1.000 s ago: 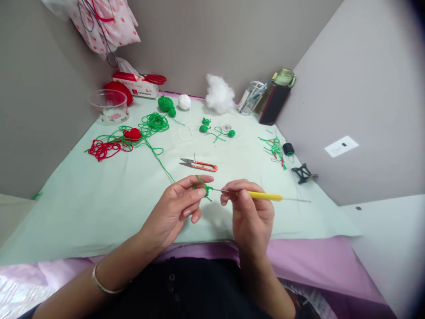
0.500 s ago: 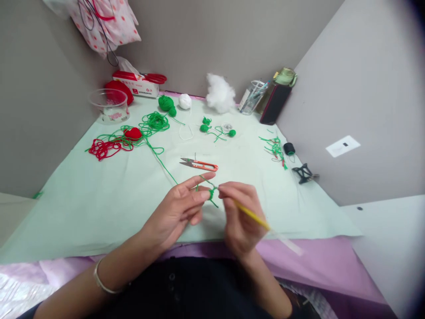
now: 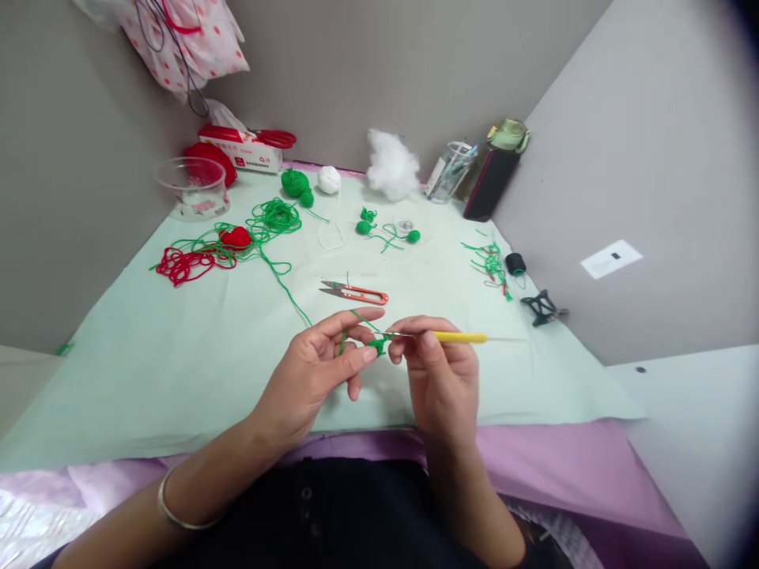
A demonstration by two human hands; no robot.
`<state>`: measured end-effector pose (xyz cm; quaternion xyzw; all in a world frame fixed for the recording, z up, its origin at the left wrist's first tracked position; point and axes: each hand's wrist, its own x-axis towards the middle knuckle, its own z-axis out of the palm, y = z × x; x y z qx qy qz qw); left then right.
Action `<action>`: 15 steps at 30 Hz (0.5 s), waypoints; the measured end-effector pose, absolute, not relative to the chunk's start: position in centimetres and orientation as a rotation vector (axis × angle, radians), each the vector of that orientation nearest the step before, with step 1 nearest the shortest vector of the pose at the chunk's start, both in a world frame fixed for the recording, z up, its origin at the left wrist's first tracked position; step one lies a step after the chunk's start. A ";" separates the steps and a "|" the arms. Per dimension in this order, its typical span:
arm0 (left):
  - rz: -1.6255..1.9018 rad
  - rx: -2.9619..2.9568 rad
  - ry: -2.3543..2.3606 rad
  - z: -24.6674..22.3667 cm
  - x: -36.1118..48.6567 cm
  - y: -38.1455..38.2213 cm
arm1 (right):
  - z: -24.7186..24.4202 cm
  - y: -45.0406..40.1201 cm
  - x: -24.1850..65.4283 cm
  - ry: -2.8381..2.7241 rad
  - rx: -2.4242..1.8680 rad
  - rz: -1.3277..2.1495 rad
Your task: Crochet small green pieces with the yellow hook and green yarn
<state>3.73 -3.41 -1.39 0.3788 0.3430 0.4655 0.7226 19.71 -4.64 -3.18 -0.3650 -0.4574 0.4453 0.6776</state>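
No words can be read surely: the small characters on the tissue box (image 3: 256, 156) and the pink print on the clear tub (image 3: 205, 205) are too blurred.

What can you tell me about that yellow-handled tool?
The yellow-handled tool has a smooth, plastic-looking grip and a thin, metal-looking shaft at each end. It lies nearly level, pinched in the right hand above the pale cloth. Its left shaft reaches the green yarn at the left hand; the tip's shape is unclear.
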 end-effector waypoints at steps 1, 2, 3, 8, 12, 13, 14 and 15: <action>1.021 0.842 0.754 -1.3 3.7 -3.4 | -3.1 -4.6 19.8 -1.004 -0.803 1.028; 1.016 0.848 0.752 -1.3 3.6 -3.3 | -3.0 -4.6 19.9 -0.994 -0.789 1.043; 1.012 0.854 0.752 -1.2 3.6 -3.3 | -2.9 -4.6 20.0 -0.998 -0.782 1.047; 1.011 0.895 0.751 -1.4 3.5 -3.3 | -3.0 -5.1 20.4 -1.158 -0.780 0.966; 1.028 0.979 0.787 -1.8 3.3 -3.4 | -2.9 -5.6 20.7 -1.310 -0.799 0.791; 1.035 1.008 0.807 -1.9 3.2 -3.4 | -2.9 -5.7 20.7 -1.350 -0.814 0.737; 1.041 1.036 0.828 -2.0 3.2 -3.4 | -2.8 -5.8 20.7 -1.393 -0.830 0.686; 1.044 1.061 0.849 -2.1 3.1 -3.4 | -2.8 -5.9 20.8 -1.434 -0.843 0.642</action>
